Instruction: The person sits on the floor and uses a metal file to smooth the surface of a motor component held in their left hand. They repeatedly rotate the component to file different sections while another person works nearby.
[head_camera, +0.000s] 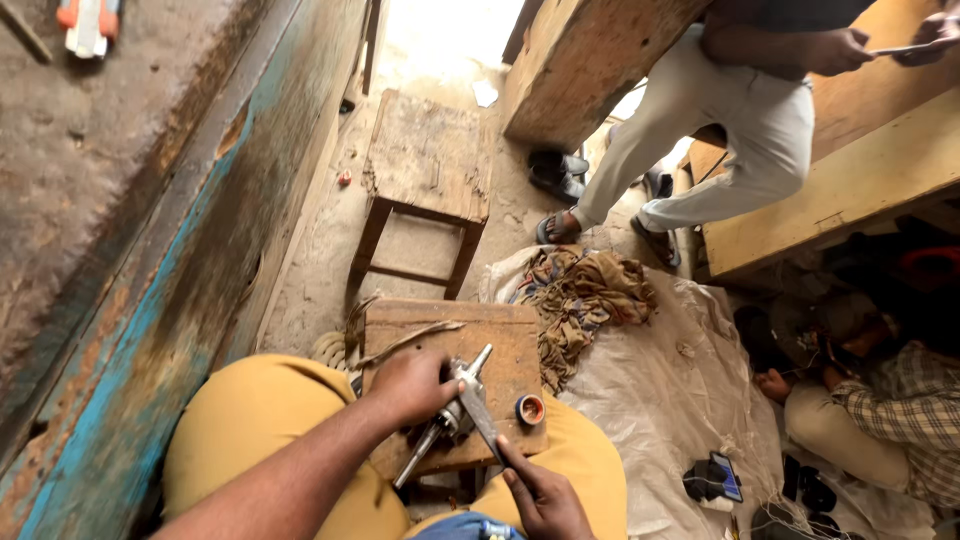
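Metal fitting (452, 415), a chromed, tap-like part with a long stem, lies on the small wooden surface (500, 335) held between the person's knees. Left hand (412, 385) is wrapped over its body, pressing it down, likely to stop it turning. Right hand (540, 492) pinches the lower end of a flat metal tool (478, 410), whose blade crosses the fitting; grip narrow, fingertips only. Small roll of tape (530, 409) sits just beside, on the surface's right edge, within easy reach. A strip of wood (405, 342) lies further up the board. Beyond: bundle of brown rags (585, 295) on plastic sheeting (680, 390), a worn stool (425, 165). Other people sit nearby.
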